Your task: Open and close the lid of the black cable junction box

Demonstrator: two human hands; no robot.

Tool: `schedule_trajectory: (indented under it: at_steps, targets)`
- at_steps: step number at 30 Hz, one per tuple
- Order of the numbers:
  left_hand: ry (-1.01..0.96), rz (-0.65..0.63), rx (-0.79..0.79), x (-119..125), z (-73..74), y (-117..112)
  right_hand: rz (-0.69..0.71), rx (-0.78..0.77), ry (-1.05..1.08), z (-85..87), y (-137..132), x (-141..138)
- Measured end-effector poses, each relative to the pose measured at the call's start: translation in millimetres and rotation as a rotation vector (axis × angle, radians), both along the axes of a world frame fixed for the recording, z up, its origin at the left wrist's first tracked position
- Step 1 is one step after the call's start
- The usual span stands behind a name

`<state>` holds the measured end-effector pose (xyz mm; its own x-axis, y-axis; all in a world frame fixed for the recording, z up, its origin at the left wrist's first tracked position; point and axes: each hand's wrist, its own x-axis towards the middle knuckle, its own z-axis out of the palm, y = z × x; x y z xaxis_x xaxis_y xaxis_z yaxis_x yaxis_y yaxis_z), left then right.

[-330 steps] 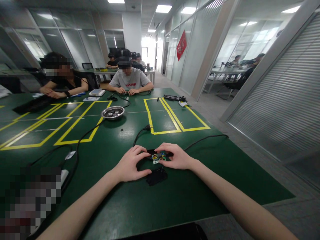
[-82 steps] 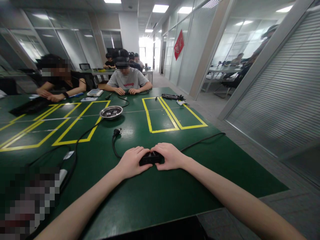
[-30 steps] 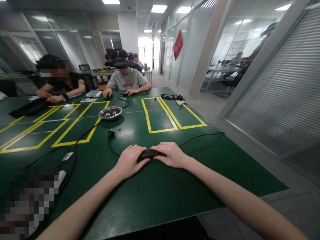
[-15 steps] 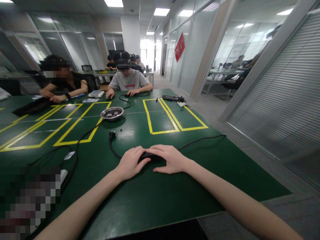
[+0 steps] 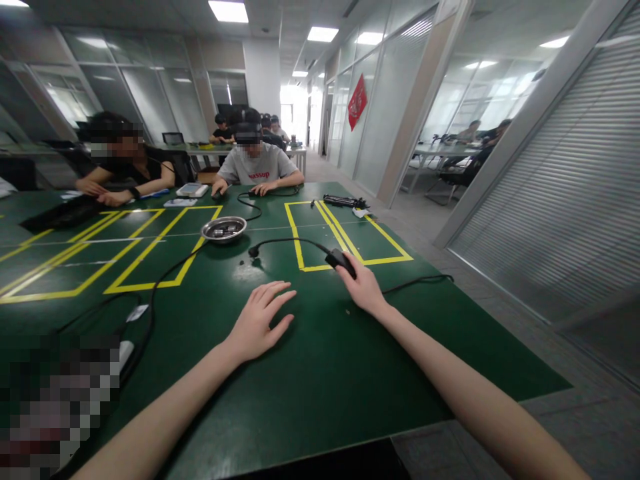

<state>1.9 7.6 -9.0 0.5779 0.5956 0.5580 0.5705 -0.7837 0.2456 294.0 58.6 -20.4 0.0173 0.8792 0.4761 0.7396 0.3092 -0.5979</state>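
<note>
My right hand (image 5: 367, 288) is closed around a black power adapter (image 5: 340, 262), raised over the yellow-taped area on the right. From the adapter's far end a short black cord (image 5: 295, 240) arches left to a plug (image 5: 254, 252), which hangs just above the table. A second cord (image 5: 417, 283) runs from under my right hand toward the table's right edge. My left hand (image 5: 263, 320) rests low over the green table (image 5: 290, 400), fingers spread, holding nothing.
A metal bowl (image 5: 205, 233) with small metal parts stands beyond my left hand. Yellow tape (image 5: 327, 268) marks rectangles on the table. A folded black tripod-like item (image 5: 345, 201) lies at the far right. Two people sit across the table, and a black cable (image 5: 153, 320) runs along the left.
Both hands were on the adapter near the table's middle. My left hand has let go; my right hand has lifted the adapter forward and right, pulling the plug along.
</note>
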Motion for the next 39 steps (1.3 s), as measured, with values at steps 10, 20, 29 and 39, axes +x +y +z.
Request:
schedule_trajectory:
  at_steps: [10, 20, 29, 39]
  targets:
    - [0.100, -0.069, -0.185, -2, -9.7, 6, -0.638, -0.151, -0.007, -1.5, 31, 85]
    - [0.125, -0.073, -0.229, -1, -8.0, 5, -0.706, -0.334, -0.142, -10.9, 33, 98]
    - [0.122, -0.074, -0.237, 0, -9.2, 5, -0.711, -0.361, -0.186, -8.2, 28, 106]
    - [0.143, -0.074, -0.237, -1, -8.0, 5, -0.760, -0.281, -0.115, -8.3, 29, 105]
